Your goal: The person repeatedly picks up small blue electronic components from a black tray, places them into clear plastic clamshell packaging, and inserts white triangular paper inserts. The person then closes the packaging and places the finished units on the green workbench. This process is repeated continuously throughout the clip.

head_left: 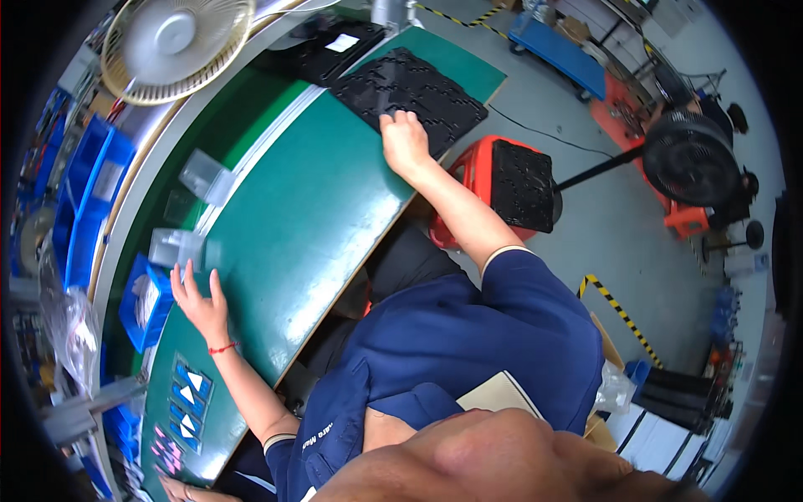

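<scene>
My left hand (201, 309) is raised over the green table with its fingers spread and nothing in them. Close by its fingertips are a clear plastic box (174, 248) and a blue bin (144, 301) holding pale pieces. My right hand (405, 140) is at the near edge of a black moulded tray (427, 88), fingers curled together. What they hold, if anything, is hidden. Farther up the table's far side stands a second clear plastic box (207, 177).
At lower left are a blue card with white triangles (189, 402), pink pieces (167, 450) and another person's hand (180, 489). Beyond the table are blue bins (88, 192) and a pale fan (176, 33). A red stool (481, 159) bears another black tray (520, 186); a black fan (691, 159) stands at right.
</scene>
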The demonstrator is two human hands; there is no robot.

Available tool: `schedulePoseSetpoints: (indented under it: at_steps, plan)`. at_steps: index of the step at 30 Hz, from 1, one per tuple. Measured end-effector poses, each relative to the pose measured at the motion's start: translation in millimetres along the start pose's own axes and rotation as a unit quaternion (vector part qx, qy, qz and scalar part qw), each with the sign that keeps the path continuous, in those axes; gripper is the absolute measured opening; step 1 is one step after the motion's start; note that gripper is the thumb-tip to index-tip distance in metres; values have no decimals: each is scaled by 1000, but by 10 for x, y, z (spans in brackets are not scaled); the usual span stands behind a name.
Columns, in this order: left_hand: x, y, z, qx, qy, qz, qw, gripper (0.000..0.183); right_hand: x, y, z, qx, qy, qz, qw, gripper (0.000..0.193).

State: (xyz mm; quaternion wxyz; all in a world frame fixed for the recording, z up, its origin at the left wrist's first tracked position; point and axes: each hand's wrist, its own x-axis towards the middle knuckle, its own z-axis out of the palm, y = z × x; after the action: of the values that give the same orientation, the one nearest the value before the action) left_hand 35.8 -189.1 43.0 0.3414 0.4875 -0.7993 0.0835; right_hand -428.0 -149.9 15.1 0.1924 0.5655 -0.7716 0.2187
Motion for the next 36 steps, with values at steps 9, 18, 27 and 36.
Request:
schedulePoseSetpoints:
  at_steps: [9, 18, 27, 36]
  plan:
    - [57, 51, 528, 130, 69, -46, 988, 68, -432, 1192, -869, -102, 81, 219, 967, 18]
    - [72, -100, 597, 82, 97, -97, 987, 51, -2077, 2411, 788, -131, -105, 428, 888, 20]
    - [45, -171, 522, 115, 146, -102, 977, 26, -2140, 2583, 851, -67, -212, 397, 891, 24]
    - [-14, -103, 575, 3, 197, -156, 968, 28, -765, 2122, 8, -23, 173, 303, 937, 37]
